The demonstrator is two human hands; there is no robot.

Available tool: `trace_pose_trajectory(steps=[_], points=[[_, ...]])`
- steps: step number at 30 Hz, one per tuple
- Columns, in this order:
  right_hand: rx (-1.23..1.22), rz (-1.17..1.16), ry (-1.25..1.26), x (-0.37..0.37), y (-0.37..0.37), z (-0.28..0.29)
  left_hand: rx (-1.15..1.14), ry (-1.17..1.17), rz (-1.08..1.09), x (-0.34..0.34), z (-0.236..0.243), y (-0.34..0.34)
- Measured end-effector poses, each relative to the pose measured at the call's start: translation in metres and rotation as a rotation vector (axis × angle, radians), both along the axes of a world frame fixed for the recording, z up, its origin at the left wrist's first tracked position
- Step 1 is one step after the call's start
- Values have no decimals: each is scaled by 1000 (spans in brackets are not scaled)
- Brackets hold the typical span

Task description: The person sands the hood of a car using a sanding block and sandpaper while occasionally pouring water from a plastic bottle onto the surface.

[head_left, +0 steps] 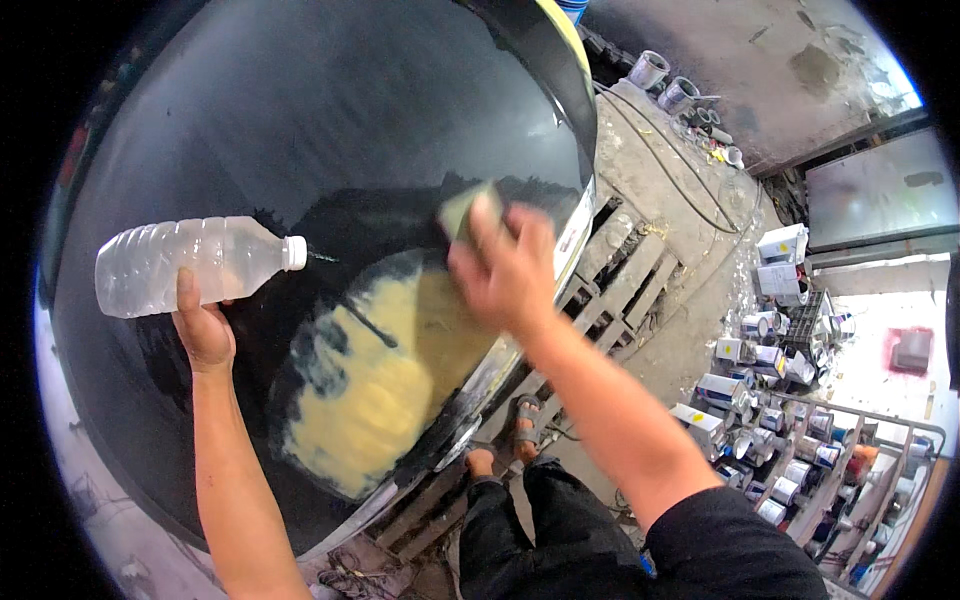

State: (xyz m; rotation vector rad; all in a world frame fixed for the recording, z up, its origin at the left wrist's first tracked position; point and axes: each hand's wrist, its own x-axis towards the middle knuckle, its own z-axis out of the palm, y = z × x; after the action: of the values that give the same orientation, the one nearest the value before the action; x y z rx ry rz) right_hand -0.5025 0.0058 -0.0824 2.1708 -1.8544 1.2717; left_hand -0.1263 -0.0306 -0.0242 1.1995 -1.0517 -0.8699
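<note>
Beside far edge of yellow patch (365,425), my blurred right hand (508,268) grips greenish pad (462,214) over black panel (310,120). Left of patch, my left hand (206,332) grasps clear plastic bottle (185,258) held sideways, thin water stream (322,258) leaving white cap (295,253). Right of patch: wooden pallet (622,300); farther out, cans (722,391).

Bottle (190,250) in your left hand (207,335), over left part of the panel (350,110), block (463,214) in your right hand (508,265), right of bottle, patch (370,415) on panel, between your hands and nearer you, pallet (632,275) right of panel, cans (785,490) farther right.
</note>
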Motion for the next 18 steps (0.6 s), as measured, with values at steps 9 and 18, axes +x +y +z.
trace_pose_trajectory(steps=[9, 18], points=[[-21, 19, 5, -9, 7, -2, -28, -20, -45, 4, -1, -3], [68, 189, -90, 26, 123, -30, 4, -47, 12, 4, 5, 7]])
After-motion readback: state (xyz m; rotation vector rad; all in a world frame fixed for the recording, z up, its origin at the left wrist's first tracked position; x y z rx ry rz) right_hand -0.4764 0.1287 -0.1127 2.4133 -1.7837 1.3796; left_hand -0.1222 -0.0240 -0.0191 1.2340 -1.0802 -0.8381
